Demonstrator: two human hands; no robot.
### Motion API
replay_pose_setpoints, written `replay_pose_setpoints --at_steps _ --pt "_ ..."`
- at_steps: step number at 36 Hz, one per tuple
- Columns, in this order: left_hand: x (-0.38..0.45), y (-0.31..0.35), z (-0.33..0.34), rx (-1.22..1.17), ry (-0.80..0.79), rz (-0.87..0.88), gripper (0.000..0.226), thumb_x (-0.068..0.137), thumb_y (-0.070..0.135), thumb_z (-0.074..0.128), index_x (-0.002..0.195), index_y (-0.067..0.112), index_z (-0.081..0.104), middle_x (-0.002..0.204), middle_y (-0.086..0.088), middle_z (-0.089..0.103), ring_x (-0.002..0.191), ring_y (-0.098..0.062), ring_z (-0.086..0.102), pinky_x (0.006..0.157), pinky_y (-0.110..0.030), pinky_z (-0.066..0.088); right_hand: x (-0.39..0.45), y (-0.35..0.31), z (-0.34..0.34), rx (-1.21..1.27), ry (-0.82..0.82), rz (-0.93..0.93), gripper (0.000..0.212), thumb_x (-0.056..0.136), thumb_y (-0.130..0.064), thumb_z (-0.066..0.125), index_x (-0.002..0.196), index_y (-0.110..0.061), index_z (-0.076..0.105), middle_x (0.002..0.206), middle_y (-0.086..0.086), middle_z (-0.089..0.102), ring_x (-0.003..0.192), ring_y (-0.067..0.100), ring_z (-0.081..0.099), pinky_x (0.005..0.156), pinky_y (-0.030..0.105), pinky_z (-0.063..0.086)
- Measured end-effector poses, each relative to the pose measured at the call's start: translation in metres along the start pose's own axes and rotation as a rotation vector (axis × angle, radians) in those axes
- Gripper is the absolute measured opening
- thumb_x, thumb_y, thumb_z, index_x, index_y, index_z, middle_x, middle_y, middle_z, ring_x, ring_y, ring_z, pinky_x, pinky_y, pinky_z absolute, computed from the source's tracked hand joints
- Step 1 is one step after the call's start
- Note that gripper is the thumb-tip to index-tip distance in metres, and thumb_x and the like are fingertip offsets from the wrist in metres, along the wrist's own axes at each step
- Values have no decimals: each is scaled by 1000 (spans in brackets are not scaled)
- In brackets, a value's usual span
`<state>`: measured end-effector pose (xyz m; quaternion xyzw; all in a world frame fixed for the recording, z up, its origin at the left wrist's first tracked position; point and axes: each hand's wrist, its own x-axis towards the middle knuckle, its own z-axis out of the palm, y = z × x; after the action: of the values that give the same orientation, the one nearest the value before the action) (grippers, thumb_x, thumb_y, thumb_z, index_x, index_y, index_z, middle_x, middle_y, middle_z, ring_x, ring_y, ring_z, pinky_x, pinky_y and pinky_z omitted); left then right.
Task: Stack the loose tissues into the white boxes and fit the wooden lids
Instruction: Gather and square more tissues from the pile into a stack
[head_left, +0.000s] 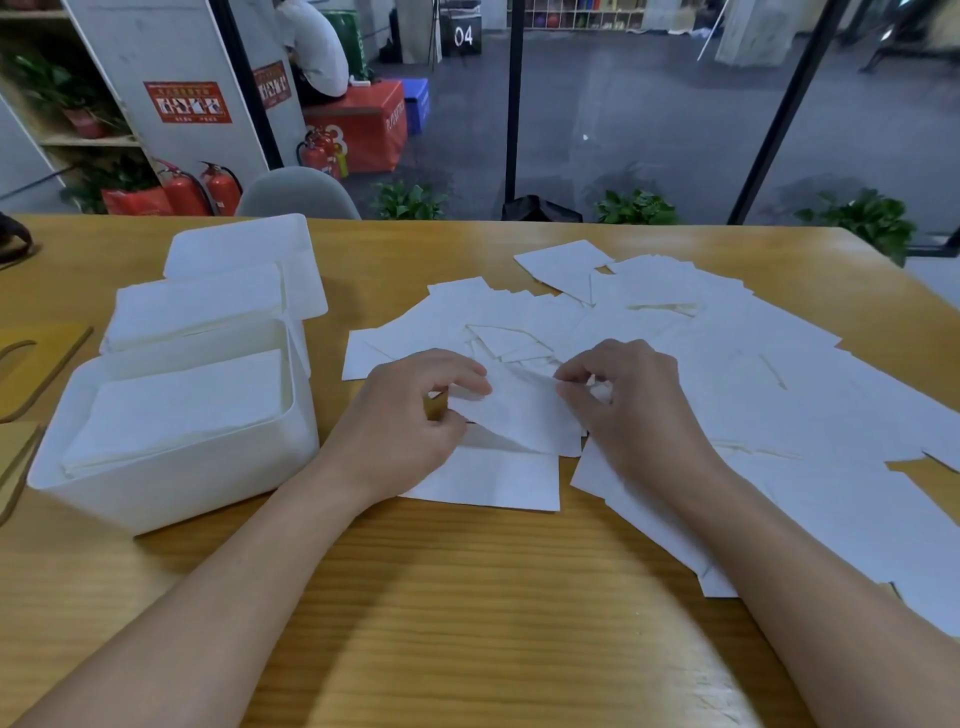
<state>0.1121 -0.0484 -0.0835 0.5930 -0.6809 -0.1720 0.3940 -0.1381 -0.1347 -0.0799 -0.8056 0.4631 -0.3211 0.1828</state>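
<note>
Loose white tissues (727, 364) lie spread over the middle and right of the wooden table. My left hand (415, 410) and my right hand (623, 400) each pinch an edge of one crumpled tissue (519, 410) between them, just above the pile. A white box (171, 483) stands at the near left with a flat stack of tissues inside. Behind it a second white box (306, 291) holds a stack that rises above its rim. Two wooden lids lie at the left edge, one (36, 364) with a slot and one (13, 457) nearer, both cut off by the frame.
The wooden table (441, 597) extends toward me between my forearms. A grey chair back (298, 193) stands behind the far edge. Beyond are glass panels, potted plants, fire extinguishers and a seated person.
</note>
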Motion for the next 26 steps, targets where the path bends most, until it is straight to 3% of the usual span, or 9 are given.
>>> replay_pose_setpoints --at_steps 3,6,9,11,17,20,22,23,26 --pt "1 6 -5 -26 38 -20 48 86 7 53 113 39 76 126 18 62 124 -10 59 92 -16 48 -1 -2 -1 27 3 -22 10 103 -21 73 99 -27 80 104 -15 70 109 14 60 106 49 45" --pt "3 8 -10 -57 107 -48 52 87 16 49 126 42 72 130 22 55 127 -6 49 90 -6 39 -4 -5 -4 115 32 -86 8 103 -20 72 102 -25 78 108 -15 72 108 8 65 98 32 50" --pt "4 7 -9 17 125 -22 36 104 33 60 137 44 68 136 26 53 136 -2 42 105 -13 35 -8 -10 -4 160 71 -140 9 104 -19 71 105 -27 76 103 -17 73 106 6 69 79 11 44" --pt "5 7 -5 56 106 5 22 107 42 70 128 43 73 134 28 57 138 0 43 109 -11 32 -10 -12 -1 172 91 -154 11 105 -20 69 104 -30 74 101 -21 74 106 3 69 75 7 42" --pt "3 13 -2 12 139 56 13 109 29 69 107 33 81 101 17 72 101 -12 66 83 -13 45 -14 -19 -7 281 135 -134 14 106 -19 69 102 -32 72 97 -20 73 96 7 70 73 8 45" --pt "3 15 -12 -32 97 17 14 107 35 70 98 37 81 90 14 73 77 -9 64 68 -14 43 -16 -20 -9 345 130 -100 13 106 -22 71 101 -34 72 83 -9 69 74 18 66 64 29 53" --pt "3 15 -18 -90 56 -4 15 105 38 70 96 36 82 80 10 73 66 -13 61 60 -25 45 -16 -19 -9 387 74 -40 11 105 -24 72 102 -35 72 73 -5 63 62 22 62 62 40 54" --pt "4 14 -22 -112 37 -16 14 103 37 69 98 37 83 76 10 73 64 -17 61 58 -29 46 -16 -18 -8 407 27 -2 11 104 -26 72 105 -36 71 70 -5 61 59 21 60 62 40 54" --pt "4 6 -29 -46 -67 -78 18 105 34 69 112 47 79 60 2 55 55 -11 50 56 -21 39 -17 -16 -4 386 -120 79 21 103 -31 73 120 -37 63 69 -2 65 57 16 59 64 31 51"
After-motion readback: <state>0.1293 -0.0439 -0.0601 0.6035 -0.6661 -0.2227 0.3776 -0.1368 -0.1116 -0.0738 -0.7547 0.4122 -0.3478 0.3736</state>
